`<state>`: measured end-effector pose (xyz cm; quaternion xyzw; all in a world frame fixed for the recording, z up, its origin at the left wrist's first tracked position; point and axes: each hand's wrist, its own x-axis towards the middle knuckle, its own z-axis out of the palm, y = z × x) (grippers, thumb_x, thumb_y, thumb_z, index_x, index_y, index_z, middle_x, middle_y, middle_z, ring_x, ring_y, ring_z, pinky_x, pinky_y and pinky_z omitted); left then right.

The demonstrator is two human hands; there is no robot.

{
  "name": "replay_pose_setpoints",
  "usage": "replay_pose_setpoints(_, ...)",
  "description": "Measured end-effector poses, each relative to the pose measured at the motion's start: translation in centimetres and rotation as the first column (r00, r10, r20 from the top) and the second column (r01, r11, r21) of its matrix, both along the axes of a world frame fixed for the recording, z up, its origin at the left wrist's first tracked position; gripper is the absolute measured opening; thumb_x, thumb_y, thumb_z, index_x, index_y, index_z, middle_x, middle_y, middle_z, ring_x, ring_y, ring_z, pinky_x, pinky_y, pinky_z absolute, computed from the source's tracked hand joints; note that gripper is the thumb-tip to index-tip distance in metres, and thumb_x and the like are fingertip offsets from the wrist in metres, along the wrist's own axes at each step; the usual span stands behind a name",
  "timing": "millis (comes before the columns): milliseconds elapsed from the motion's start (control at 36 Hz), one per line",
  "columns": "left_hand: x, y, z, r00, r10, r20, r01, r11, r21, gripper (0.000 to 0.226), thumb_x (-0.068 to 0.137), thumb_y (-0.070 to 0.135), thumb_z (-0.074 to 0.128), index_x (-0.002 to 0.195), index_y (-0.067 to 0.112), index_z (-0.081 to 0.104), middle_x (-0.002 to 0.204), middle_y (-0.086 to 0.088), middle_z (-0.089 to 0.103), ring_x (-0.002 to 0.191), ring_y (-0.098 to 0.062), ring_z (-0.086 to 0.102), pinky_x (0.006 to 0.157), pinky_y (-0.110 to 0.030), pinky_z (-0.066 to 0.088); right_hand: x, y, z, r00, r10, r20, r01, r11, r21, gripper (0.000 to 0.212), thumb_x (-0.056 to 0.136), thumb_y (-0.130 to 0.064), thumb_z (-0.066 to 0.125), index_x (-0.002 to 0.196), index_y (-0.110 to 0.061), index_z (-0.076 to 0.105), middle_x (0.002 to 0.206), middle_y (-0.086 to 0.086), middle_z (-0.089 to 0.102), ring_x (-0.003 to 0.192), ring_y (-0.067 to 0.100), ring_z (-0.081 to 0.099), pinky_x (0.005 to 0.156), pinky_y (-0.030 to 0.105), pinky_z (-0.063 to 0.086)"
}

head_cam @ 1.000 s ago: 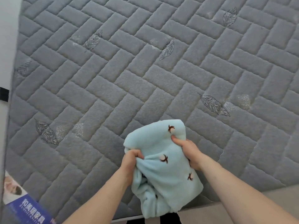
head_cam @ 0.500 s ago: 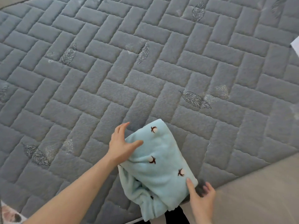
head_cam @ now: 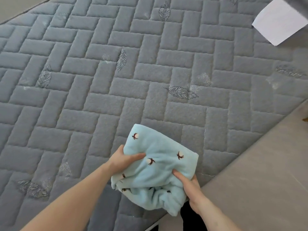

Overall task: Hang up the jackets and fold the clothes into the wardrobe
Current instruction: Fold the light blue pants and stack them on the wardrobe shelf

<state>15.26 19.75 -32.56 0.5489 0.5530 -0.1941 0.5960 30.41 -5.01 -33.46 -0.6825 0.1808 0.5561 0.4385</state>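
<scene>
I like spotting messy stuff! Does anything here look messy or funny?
A little. The light blue fleece garment is bunched and wrinkled at its near end, gripped by the left hand and right hand. A white sheet of paper lies askew on the grey quilted mattress.

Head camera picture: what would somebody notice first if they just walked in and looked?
First, the pale blue fleece garment with small brown motifs, bunched at the near edge of the grey quilted mattress. The left hand and right hand both grip it. A white sheet of paper lies at the mattress's far right corner.
</scene>
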Motion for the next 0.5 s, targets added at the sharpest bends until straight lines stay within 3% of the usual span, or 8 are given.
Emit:
replay_pose_setpoints(139,-1.3,-2.9,2.0,0.987,0.108,0.122,-0.1,0.993,-0.068,0.029,0.083,0.034,0.082,0.109,0.024,0.073,0.103,0.005,0.078,0.096,-0.017,0.075,0.085,-0.034,0.059,-0.4,0.1,0.1,0.999,-0.036,-0.037,0.035,0.999,-0.02,0.064,0.066,-0.031,0.092,0.122,-0.024,0.06,0.101,0.006,0.078,0.091,0.027,0.076,0.084,0.049,0.061)
replay_pose_setpoints(250,-3.0,-3.0,2.6,0.985,0.127,0.121,-0.117,0.99,-0.082,0.029,0.081,0.029,0.084,0.108,0.023,0.075,0.102,0.005,0.078,0.094,-0.017,0.075,0.091,-0.04,0.059,-0.4,0.2,0.7,0.999,-0.036,-0.037,0.035,0.999,-0.024,0.046,0.074,-0.022,0.086,0.115,-0.011,0.067,0.096,0.012,0.078,0.087,0.031,0.076,0.08,0.047,0.061)
replay_pose_setpoints(306,-3.8,-3.0,2.6,0.989,0.09,0.121,-0.084,0.995,-0.048,0.027,0.082,0.027,0.084,0.107,0.023,0.075,0.103,0.006,0.078,0.094,-0.015,0.075,0.092,-0.041,0.059,-0.6,0.0,0.6,1.0,0.006,0.023,-0.005,1.0,-0.031,0.052,0.071,-0.028,0.088,0.116,-0.013,0.067,0.099,0.01,0.078,0.089,0.03,0.076,0.084,0.048,0.061)
replay_pose_setpoints(361,-4.4,-3.0,2.5,0.991,0.071,0.116,-0.068,0.997,-0.022,0.027,0.082,0.026,0.084,0.107,0.023,0.074,0.101,0.008,0.078,0.092,-0.013,0.075,0.091,-0.04,0.059,-0.9,-0.1,0.2,0.985,0.089,0.145,-0.079,0.994,-0.077,0.077,0.062,-0.042,0.093,0.127,-0.017,0.059,0.113,0.007,0.073,0.1,0.026,0.072,0.092,0.047,0.058)
replay_pose_setpoints(417,-4.7,-3.2,2.3,0.991,0.065,0.121,-0.063,0.998,-0.015,0.023,0.083,0.024,0.083,0.103,0.023,0.071,0.092,0.013,0.078,0.084,-0.007,0.075,0.08,-0.031,0.061,-1.3,0.1,0.3,0.895,0.237,0.378,-0.163,0.962,-0.219,0.1,0.062,-0.046,0.093,0.144,-0.021,0.041,0.137,0.005,0.055,0.124,0.024,0.056,0.107,0.046,0.046)
replay_pose_setpoints(444,-4.9,-3.3,1.9,0.991,0.072,0.115,-0.071,0.997,-0.013,0.022,0.084,0.023,0.082,0.101,0.023,0.068,0.088,0.014,0.078,0.08,-0.005,0.074,0.071,-0.023,0.06,-1.5,0.2,0.5,0.804,0.297,0.516,-0.169,0.945,-0.281,0.104,0.065,-0.043,0.092,0.148,-0.019,0.035,0.144,0.006,0.046,0.132,0.025,0.046,0.112,0.045,0.039)
replay_pose_setpoints(500,-5.0,-3.2,1.3,0.988,0.127,0.083,-0.126,0.992,-0.019,0.039,0.08,0.032,0.085,0.108,0.024,0.06,0.095,0.01,0.076,0.083,-0.007,0.074,0.067,-0.022,0.058,-1.9,0.7,1.1,0.515,0.347,0.784,-0.199,0.938,-0.284,0.091,0.069,-0.029,0.09,0.145,-0.015,0.043,0.143,0.006,0.044,0.133,0.024,0.04,0.113,0.037,0.032)
